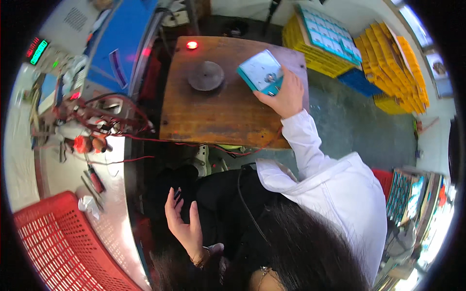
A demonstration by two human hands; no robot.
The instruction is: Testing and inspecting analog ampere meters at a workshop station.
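Observation:
My right hand reaches over the right half of a wooden table, fingers and thumb around the near right corner of a flat teal box. The box has a white top with a small printed picture, and it sits tilted at an angle to the table edges. My left hand is raised above my dark-clothed lap, its thumb and fingers apart. A small dark patch shows by its fingertips, too small to make out. Left of the box, a round grey metal disc stands on the table.
A red light glows at the wooden table's far edge, and a red cable runs along its near edge. To the left are a blue machine and a red basket. Yellow crates stand far right.

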